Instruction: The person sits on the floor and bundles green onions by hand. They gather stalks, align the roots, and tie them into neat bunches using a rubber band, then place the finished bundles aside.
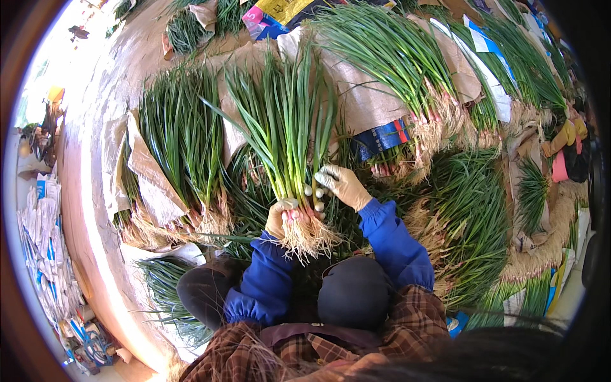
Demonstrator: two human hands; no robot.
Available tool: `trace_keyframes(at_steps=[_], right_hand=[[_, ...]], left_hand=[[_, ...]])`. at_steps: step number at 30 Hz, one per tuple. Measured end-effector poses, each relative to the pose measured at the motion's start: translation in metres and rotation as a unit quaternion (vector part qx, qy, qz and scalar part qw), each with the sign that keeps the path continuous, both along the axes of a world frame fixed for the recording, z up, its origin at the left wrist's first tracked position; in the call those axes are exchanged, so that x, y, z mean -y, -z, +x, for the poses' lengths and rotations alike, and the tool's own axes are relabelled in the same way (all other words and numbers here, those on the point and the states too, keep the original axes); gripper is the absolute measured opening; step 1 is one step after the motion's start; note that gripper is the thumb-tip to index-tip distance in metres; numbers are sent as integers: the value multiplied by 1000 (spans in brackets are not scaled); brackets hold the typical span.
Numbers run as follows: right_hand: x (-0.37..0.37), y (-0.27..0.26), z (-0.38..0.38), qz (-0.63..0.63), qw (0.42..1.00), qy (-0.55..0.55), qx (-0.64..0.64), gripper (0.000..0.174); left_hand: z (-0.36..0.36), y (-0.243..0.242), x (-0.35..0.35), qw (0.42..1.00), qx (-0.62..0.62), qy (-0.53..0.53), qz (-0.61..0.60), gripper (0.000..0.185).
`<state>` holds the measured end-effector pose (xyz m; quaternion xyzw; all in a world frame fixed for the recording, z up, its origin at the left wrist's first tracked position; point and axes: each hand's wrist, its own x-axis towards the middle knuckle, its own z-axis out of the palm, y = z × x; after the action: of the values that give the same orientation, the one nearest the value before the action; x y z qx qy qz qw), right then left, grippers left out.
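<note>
My left hand, in a pale glove with grey fingertips, grips a bunch of green garlic or similar young allium plants low on the stalks. The leaves point away from me, and pinkish bulb ends with a fringe of pale roots hang toward my knees. Grey fingertips show at the bunch's right side, around the stalks. My right hand, gloved alike, is at the right edge of the bunch, its fingertips by an outer stalk. Whether it pinches that stalk cannot be made out.
Bundles of the same plants lie at left and far right, partly on burlap sacking. A loose heap is on my right. Folded sacks are stacked at far left. Another person's gloved hand shows at the right rim.
</note>
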<state>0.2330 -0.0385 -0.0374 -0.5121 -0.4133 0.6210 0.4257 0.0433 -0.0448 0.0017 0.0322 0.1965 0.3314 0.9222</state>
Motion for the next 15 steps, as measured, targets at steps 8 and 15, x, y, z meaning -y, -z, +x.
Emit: trace_keyframes(at_steps=[8, 15], right_hand=[[57, -69, 51, -39, 990, 13, -136, 16], [99, -4, 76, -38, 743, -83, 663, 35]], left_hand=[[0, -5, -3, 1000, 5, -1, -14, 48], [11, -5, -1, 998, 22, -42, 28, 42]])
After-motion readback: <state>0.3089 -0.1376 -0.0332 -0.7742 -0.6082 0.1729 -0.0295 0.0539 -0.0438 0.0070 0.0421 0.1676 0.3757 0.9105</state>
